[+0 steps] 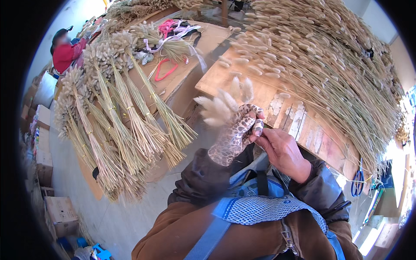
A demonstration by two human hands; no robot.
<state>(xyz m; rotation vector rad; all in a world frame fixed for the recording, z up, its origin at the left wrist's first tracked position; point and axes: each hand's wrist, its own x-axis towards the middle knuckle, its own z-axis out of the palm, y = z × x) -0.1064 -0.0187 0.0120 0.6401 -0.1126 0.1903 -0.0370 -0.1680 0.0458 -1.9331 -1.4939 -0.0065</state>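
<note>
My left hand (236, 130), in a leopard-print glove, is closed around a small bunch of dried bunny-tail grass (218, 108). The fluffy cream heads stick out past the back of the glove toward the far left. My right hand (281, 149) is bare, its thumb and fingers pinched together right beside the left fingertips. What lies in that pinch, perhaps the stems, is hidden by the fingers. Both hands are above my lap, near the front edge of a wooden table (271, 93). A large heap of loose bunny-tail grass (316, 73) covers much of that table.
Several tied bunches of grass (130, 117) lie on a cardboard-covered table (184, 78) to the left, with pink and white ribbons (173, 32) behind. Blue-handled scissors (358, 182) hang at the right table edge. Cardboard boxes (60, 212) line the left floor. A person in red (67, 54) sits far left.
</note>
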